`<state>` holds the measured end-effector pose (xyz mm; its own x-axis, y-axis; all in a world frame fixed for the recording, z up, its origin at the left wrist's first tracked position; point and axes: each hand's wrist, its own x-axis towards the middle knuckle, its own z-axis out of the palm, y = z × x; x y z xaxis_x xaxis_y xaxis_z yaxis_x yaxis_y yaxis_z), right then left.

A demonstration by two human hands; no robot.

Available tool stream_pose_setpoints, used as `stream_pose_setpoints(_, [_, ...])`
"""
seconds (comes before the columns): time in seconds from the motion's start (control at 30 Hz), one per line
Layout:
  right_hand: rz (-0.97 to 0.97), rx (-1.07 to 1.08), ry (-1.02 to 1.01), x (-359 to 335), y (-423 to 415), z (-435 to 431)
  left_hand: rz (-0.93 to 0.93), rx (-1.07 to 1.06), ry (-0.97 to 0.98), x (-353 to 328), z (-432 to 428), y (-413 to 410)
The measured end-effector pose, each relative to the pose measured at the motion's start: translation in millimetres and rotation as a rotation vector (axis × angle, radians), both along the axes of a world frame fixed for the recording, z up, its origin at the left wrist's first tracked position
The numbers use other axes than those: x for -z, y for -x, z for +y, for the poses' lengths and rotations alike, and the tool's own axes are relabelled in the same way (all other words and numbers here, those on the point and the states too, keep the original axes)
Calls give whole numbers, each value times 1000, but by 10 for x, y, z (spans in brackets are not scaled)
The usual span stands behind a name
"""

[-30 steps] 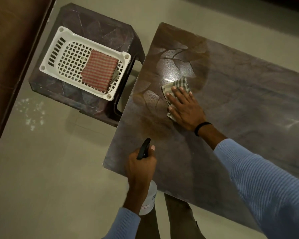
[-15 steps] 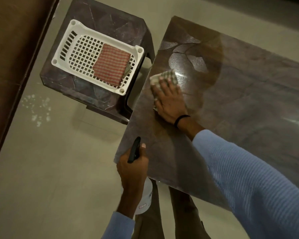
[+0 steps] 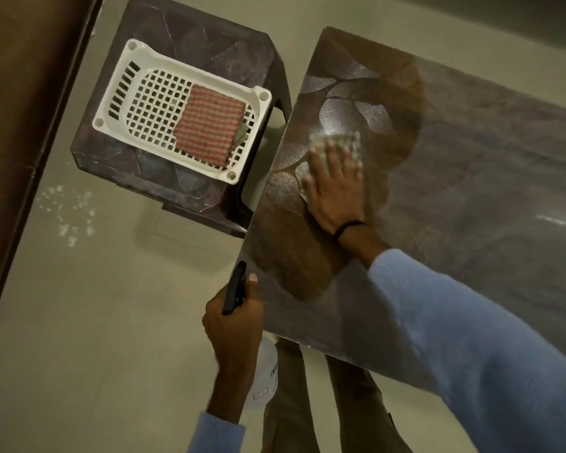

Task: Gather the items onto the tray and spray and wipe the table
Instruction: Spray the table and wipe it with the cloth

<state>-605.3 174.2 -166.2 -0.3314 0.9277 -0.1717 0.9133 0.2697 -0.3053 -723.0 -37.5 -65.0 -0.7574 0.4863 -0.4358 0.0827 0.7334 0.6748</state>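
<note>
Right hand [image 3: 337, 191] is flat on the table [image 3: 471, 191], near its left end. The fingers are straight and a bit spread, palm down, pressing a pale checked cloth [image 3: 340, 140] onto the surface. Only the far edge of the cloth sticks out past the fingertips, and it's smeared with blur, so I can't really tell how it's folded. There's a black wristband [image 3: 348, 227] on that wrist and a light blue sleeve [image 3: 471, 338] running back to the bottom right.

Left hand [image 3: 234, 328] is off the near left corner of the table, over the floor [image 3: 95, 322]. It's wrapped around the neck of a spray bottle [image 3: 265, 380], with the thumb lying up along the black spray head. The white body of the bottle hangs below the fist with a small label showing, and it isn't touching the table.

The white plastic tray [image 3: 193, 69] isn't on the table at all. It sits on a dark stool [image 3: 193, 37] just beside the table's left edge. A folded red checked cloth [image 3: 208, 124] lies in the right half of the tray, and the grid bottom of the left half is bare. Something greenish peeks out from under the right edge of that cloth, no idea what.

The tabletop has a leaf pattern and looks shiny around the wiping hand. There's a scatter of white specks [image 3: 66, 207] on the floor left of the stool.
</note>
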Motion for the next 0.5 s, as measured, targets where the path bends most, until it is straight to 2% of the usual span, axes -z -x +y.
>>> stream_pose_setpoints(0.07, [-5, -39, 6, -8, 340, -48, 21, -2, -7, -13, 19, -13])
stream_pose_setpoints(0.13, [18, -231, 14, -47, 458, -556, 34, -15, -11, -56, 34, -23])
stream_pose_setpoints(0.2, [57, -480, 47, -94, 280, -1315, 51, -17, 20, -89, 29, -6])
stream_pose_setpoints(0.27, [33, -641, 41, -62, -64, -1803, 53, -26, 47, -74, -1, 47])
stream_pose_setpoints(0.33, [11, -608, 48, 61, -413, -1761, 52, -63, 60, -54, -37, 103])
stream_pose_setpoints(0.4, [-30, -468, 39, 104, -599, -1427, 56, -88, 53, -59, -48, 128])
stream_pose_setpoints(0.5, [-51, -279, 45, 22, -413, -974, 74, -82, 37, -64, -54, 111])
